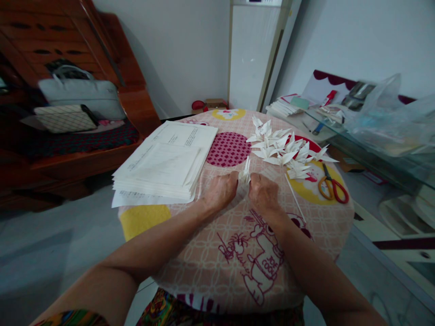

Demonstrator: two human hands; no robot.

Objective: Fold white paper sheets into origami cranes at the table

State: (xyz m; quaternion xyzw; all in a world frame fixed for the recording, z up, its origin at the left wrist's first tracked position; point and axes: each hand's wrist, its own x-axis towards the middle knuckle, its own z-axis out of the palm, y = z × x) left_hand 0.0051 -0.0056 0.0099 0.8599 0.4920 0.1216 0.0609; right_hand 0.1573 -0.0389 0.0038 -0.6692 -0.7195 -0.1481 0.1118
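Observation:
Between my two hands a small folded paper crane (pixel 245 174) stands with its narrow points upward. My left hand (pixel 221 190) pinches it from the left, with the fingers closed. From the right my right hand (pixel 263 192) grips its other side, also closed. The fingertips partly hide the paper's lower part. Just beyond my right hand lies a heap of white folded paper cranes (pixel 283 145). To the left of my left hand is a thick stack of paper sheets (pixel 159 158), with smaller cut pieces on top.
Scissors (pixel 333 188) with orange and red handles lie near the table's right edge. A thin white stick (pixel 295 197) rests beside my right forearm. The patterned tablecloth (pixel 204 253) covers a round table. At right stands a glass shelf (pixel 384 158) with plastic bags; a wooden bench (pixel 136 104) is left.

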